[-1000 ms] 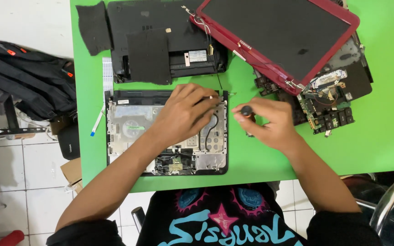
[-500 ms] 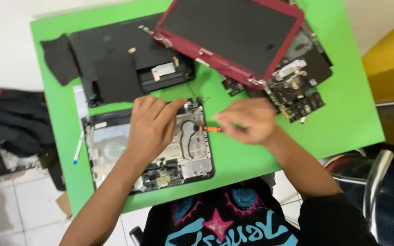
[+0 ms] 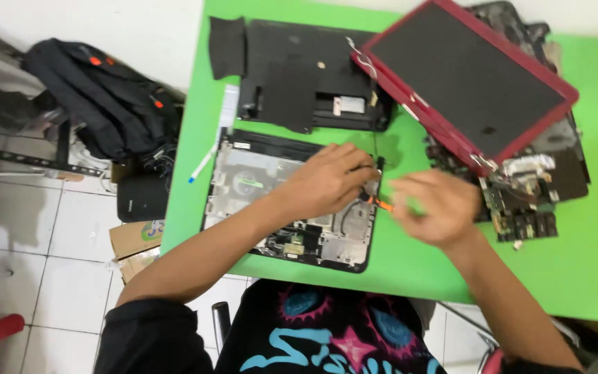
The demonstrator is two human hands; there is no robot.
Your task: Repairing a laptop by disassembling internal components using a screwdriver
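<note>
My left hand [image 3: 327,183] lies flat and half curled across the opened laptop base [image 3: 288,201], low and left of the frame's centre, its fingertips pressing near the base's right edge where the bare metal and cabling show. My right hand [image 3: 437,208], blurred just right of centre, is closed around a small screwdriver with an orange shaft [image 3: 381,202] whose tip points left toward the base; how tightly my fingers pinch it I cannot tell through the blur. The green table [image 3: 590,263] also carries a black bottom cover [image 3: 299,76] at the upper middle, a red-framed screen panel [image 3: 468,79] at the upper right, and a loose circuit board [image 3: 520,208] just beside my right wrist. A black backpack [image 3: 105,104] sits on the tiled floor at the upper left. The risk I see is the tip slipping off and scratching the exposed parts or catching a thin cable under my left fingertips, since my hand is moving fast. My right forearm could also brush the loose board and push it toward the table's edge.
</note>
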